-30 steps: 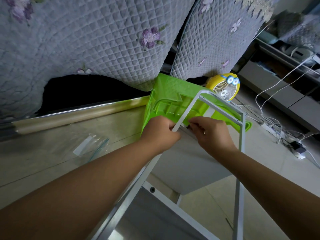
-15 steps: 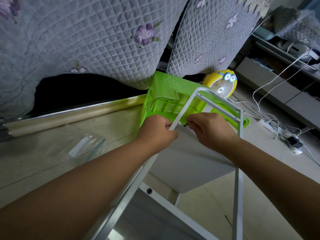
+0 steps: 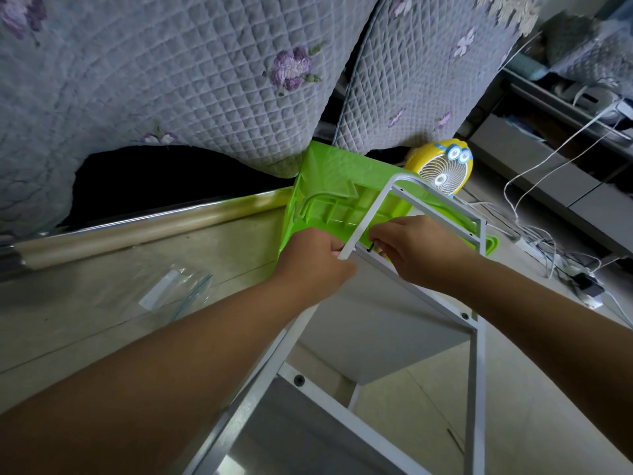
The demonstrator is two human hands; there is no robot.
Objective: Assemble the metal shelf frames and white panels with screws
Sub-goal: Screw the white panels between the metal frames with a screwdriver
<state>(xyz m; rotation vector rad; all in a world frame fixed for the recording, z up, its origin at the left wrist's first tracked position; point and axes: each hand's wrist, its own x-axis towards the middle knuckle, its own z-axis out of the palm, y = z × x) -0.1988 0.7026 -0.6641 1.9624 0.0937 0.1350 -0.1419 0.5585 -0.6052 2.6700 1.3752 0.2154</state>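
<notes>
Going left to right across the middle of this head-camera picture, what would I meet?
Clear plastic zip bag → left hand, gripping the white metal frame's bar → small black screw → right hand, pinching it → tangle of white cables on the floor.
</notes>
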